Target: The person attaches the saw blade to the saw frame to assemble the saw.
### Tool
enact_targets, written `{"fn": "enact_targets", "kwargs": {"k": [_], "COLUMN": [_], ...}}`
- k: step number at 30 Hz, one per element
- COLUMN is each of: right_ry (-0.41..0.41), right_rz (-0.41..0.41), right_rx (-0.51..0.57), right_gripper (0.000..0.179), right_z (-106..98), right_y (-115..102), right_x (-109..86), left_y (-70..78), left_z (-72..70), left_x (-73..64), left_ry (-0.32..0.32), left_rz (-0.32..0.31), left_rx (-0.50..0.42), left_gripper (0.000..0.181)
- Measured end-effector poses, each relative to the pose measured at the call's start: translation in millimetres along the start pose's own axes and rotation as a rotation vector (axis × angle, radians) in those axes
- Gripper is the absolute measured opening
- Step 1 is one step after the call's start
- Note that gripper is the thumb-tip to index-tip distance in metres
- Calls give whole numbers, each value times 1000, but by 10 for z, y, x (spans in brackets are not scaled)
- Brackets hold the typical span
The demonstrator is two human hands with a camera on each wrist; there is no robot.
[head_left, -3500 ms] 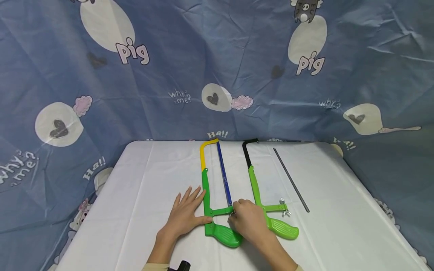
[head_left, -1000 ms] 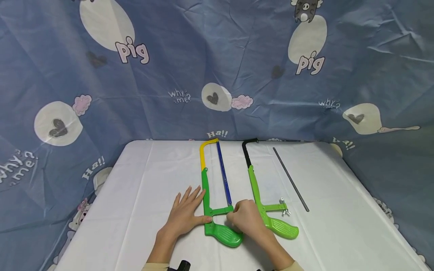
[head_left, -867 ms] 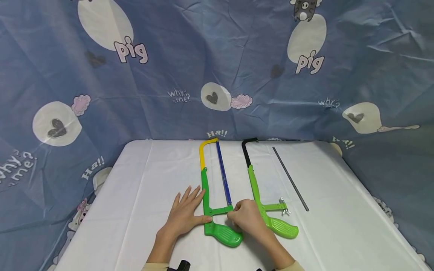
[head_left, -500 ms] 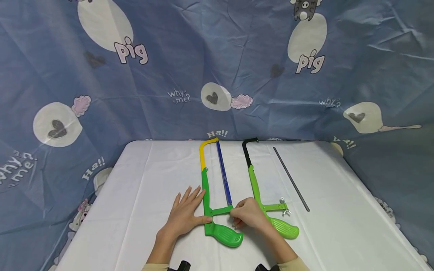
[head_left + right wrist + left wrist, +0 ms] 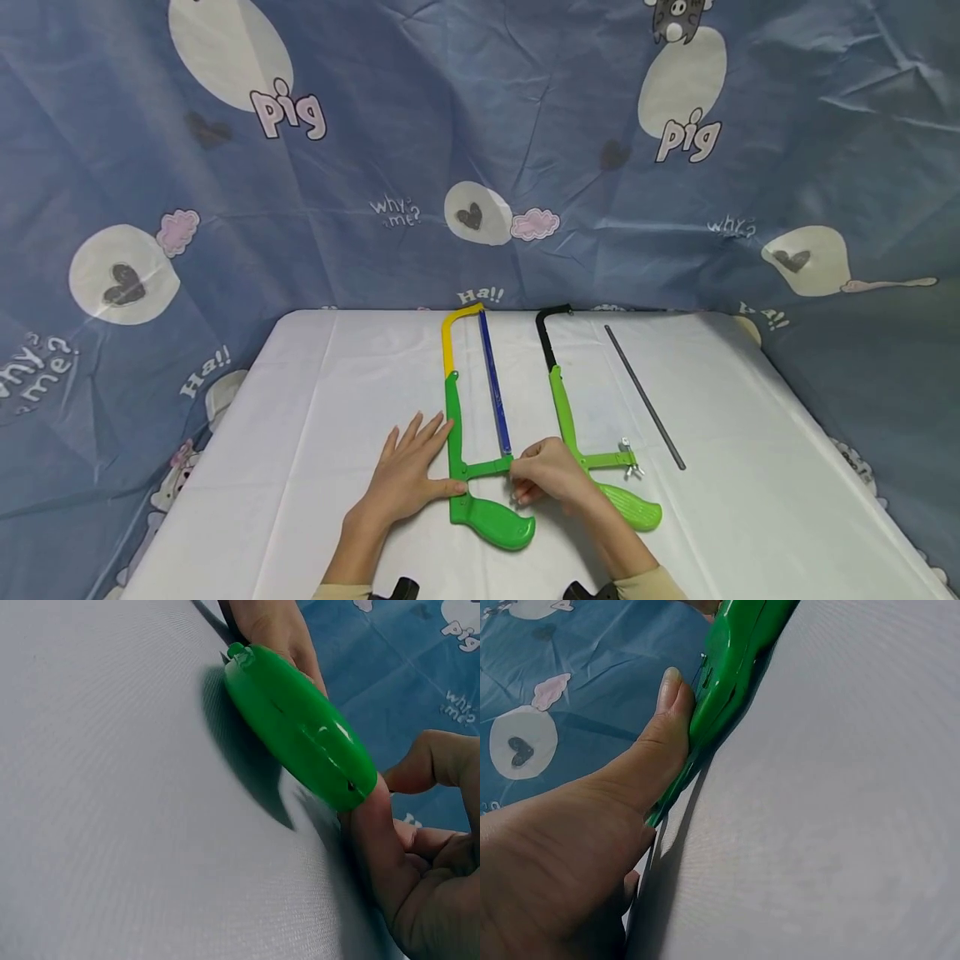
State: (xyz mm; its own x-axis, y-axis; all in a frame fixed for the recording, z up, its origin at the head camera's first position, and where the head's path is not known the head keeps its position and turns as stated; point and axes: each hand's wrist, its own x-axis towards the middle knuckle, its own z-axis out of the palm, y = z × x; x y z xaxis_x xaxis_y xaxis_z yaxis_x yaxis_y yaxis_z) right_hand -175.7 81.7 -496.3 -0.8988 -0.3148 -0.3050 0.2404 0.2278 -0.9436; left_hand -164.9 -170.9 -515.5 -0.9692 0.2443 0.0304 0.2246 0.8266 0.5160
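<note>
A hacksaw [image 5: 455,417] with a dark green handle end and yellow front arm lies flat on the white table, its blue blade [image 5: 492,375] running along its right side. My left hand [image 5: 405,479] rests flat with spread fingers beside the frame, the thumb across it near the handle [image 5: 727,660]. At the right end of the short green crossbar, my right hand [image 5: 553,473] has its fingers curled and pinches the wing nut, which the fingers hide. The right wrist view shows the thumb and fingers [image 5: 375,840] just past the green handle's end.
A second hacksaw frame [image 5: 564,408], light green with a black front arm, lies close to the right, under the right forearm's side; its wing nut [image 5: 634,471] shows. Farther right lies a loose grey blade [image 5: 645,400]. A blue printed cloth [image 5: 375,167] hangs behind the table.
My right hand has shifted slightly and turned at the crossbar's end, its fingers opening a little from a tighter curl. My left hand has stayed on the frame.
</note>
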Motion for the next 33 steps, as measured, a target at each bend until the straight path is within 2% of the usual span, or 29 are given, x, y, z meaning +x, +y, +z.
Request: {"fn": "enact_targets", "kwargs": {"k": [10, 17, 25, 28, 33], "right_ry": [-78, -131, -153, -183, -260], "right_rz": [16, 56, 70, 73, 53], "right_rx": [110, 214, 293, 345, 429], "right_gripper": [18, 21, 21, 18, 23], "right_z": [-53, -63, -34, -31, -37], "right_y": [32, 70, 102, 113, 110], "right_x": [24, 55, 34, 43, 48], "left_y": [6, 8, 30, 23, 6], "left_z": [11, -13, -61, -69, -80], "left_x": [18, 21, -10, -13, -5], "left_ry": [-14, -22, -39, -45, -40], "left_rz": [-8, -20, -19, -20, -14], "left_rx": [-17, -32, -62, -60, -66], "left_gripper": [109, 109, 108, 107, 107]}}
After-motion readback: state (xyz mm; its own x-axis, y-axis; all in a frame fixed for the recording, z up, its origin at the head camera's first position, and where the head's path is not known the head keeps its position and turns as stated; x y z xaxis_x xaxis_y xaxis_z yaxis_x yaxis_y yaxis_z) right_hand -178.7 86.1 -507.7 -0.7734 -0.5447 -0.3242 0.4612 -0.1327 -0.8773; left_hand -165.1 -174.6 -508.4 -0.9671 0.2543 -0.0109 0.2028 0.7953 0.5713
